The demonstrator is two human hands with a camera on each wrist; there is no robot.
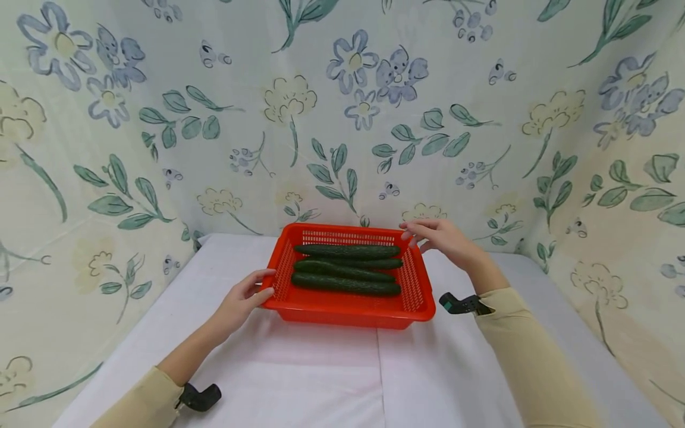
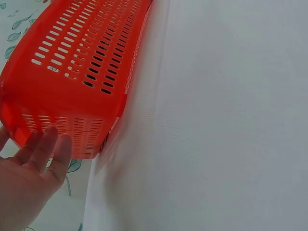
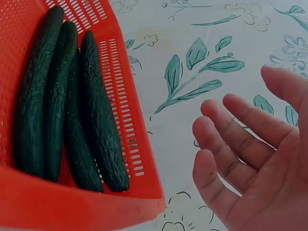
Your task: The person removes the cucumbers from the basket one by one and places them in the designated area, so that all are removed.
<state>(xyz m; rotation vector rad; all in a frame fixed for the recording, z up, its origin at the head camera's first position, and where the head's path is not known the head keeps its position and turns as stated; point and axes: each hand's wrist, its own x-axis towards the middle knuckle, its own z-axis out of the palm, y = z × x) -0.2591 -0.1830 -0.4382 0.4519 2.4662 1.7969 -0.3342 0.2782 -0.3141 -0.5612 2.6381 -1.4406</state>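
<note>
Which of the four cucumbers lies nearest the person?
The frontmost cucumber, lowest in the head view; no other lies between it and the near rim of the red basket.

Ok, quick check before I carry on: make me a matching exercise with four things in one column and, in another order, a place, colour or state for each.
Things:
1. Cucumbers
2. Basket
3. Left hand
4. Right hand

Places, colours or states:
A. By the far right corner, holding nothing
B. Red, with slotted walls
C. At the near left corner
D. Dark green, lying side by side

Right pairs: 1-D, 2-B, 3-C, 4-A
</note>
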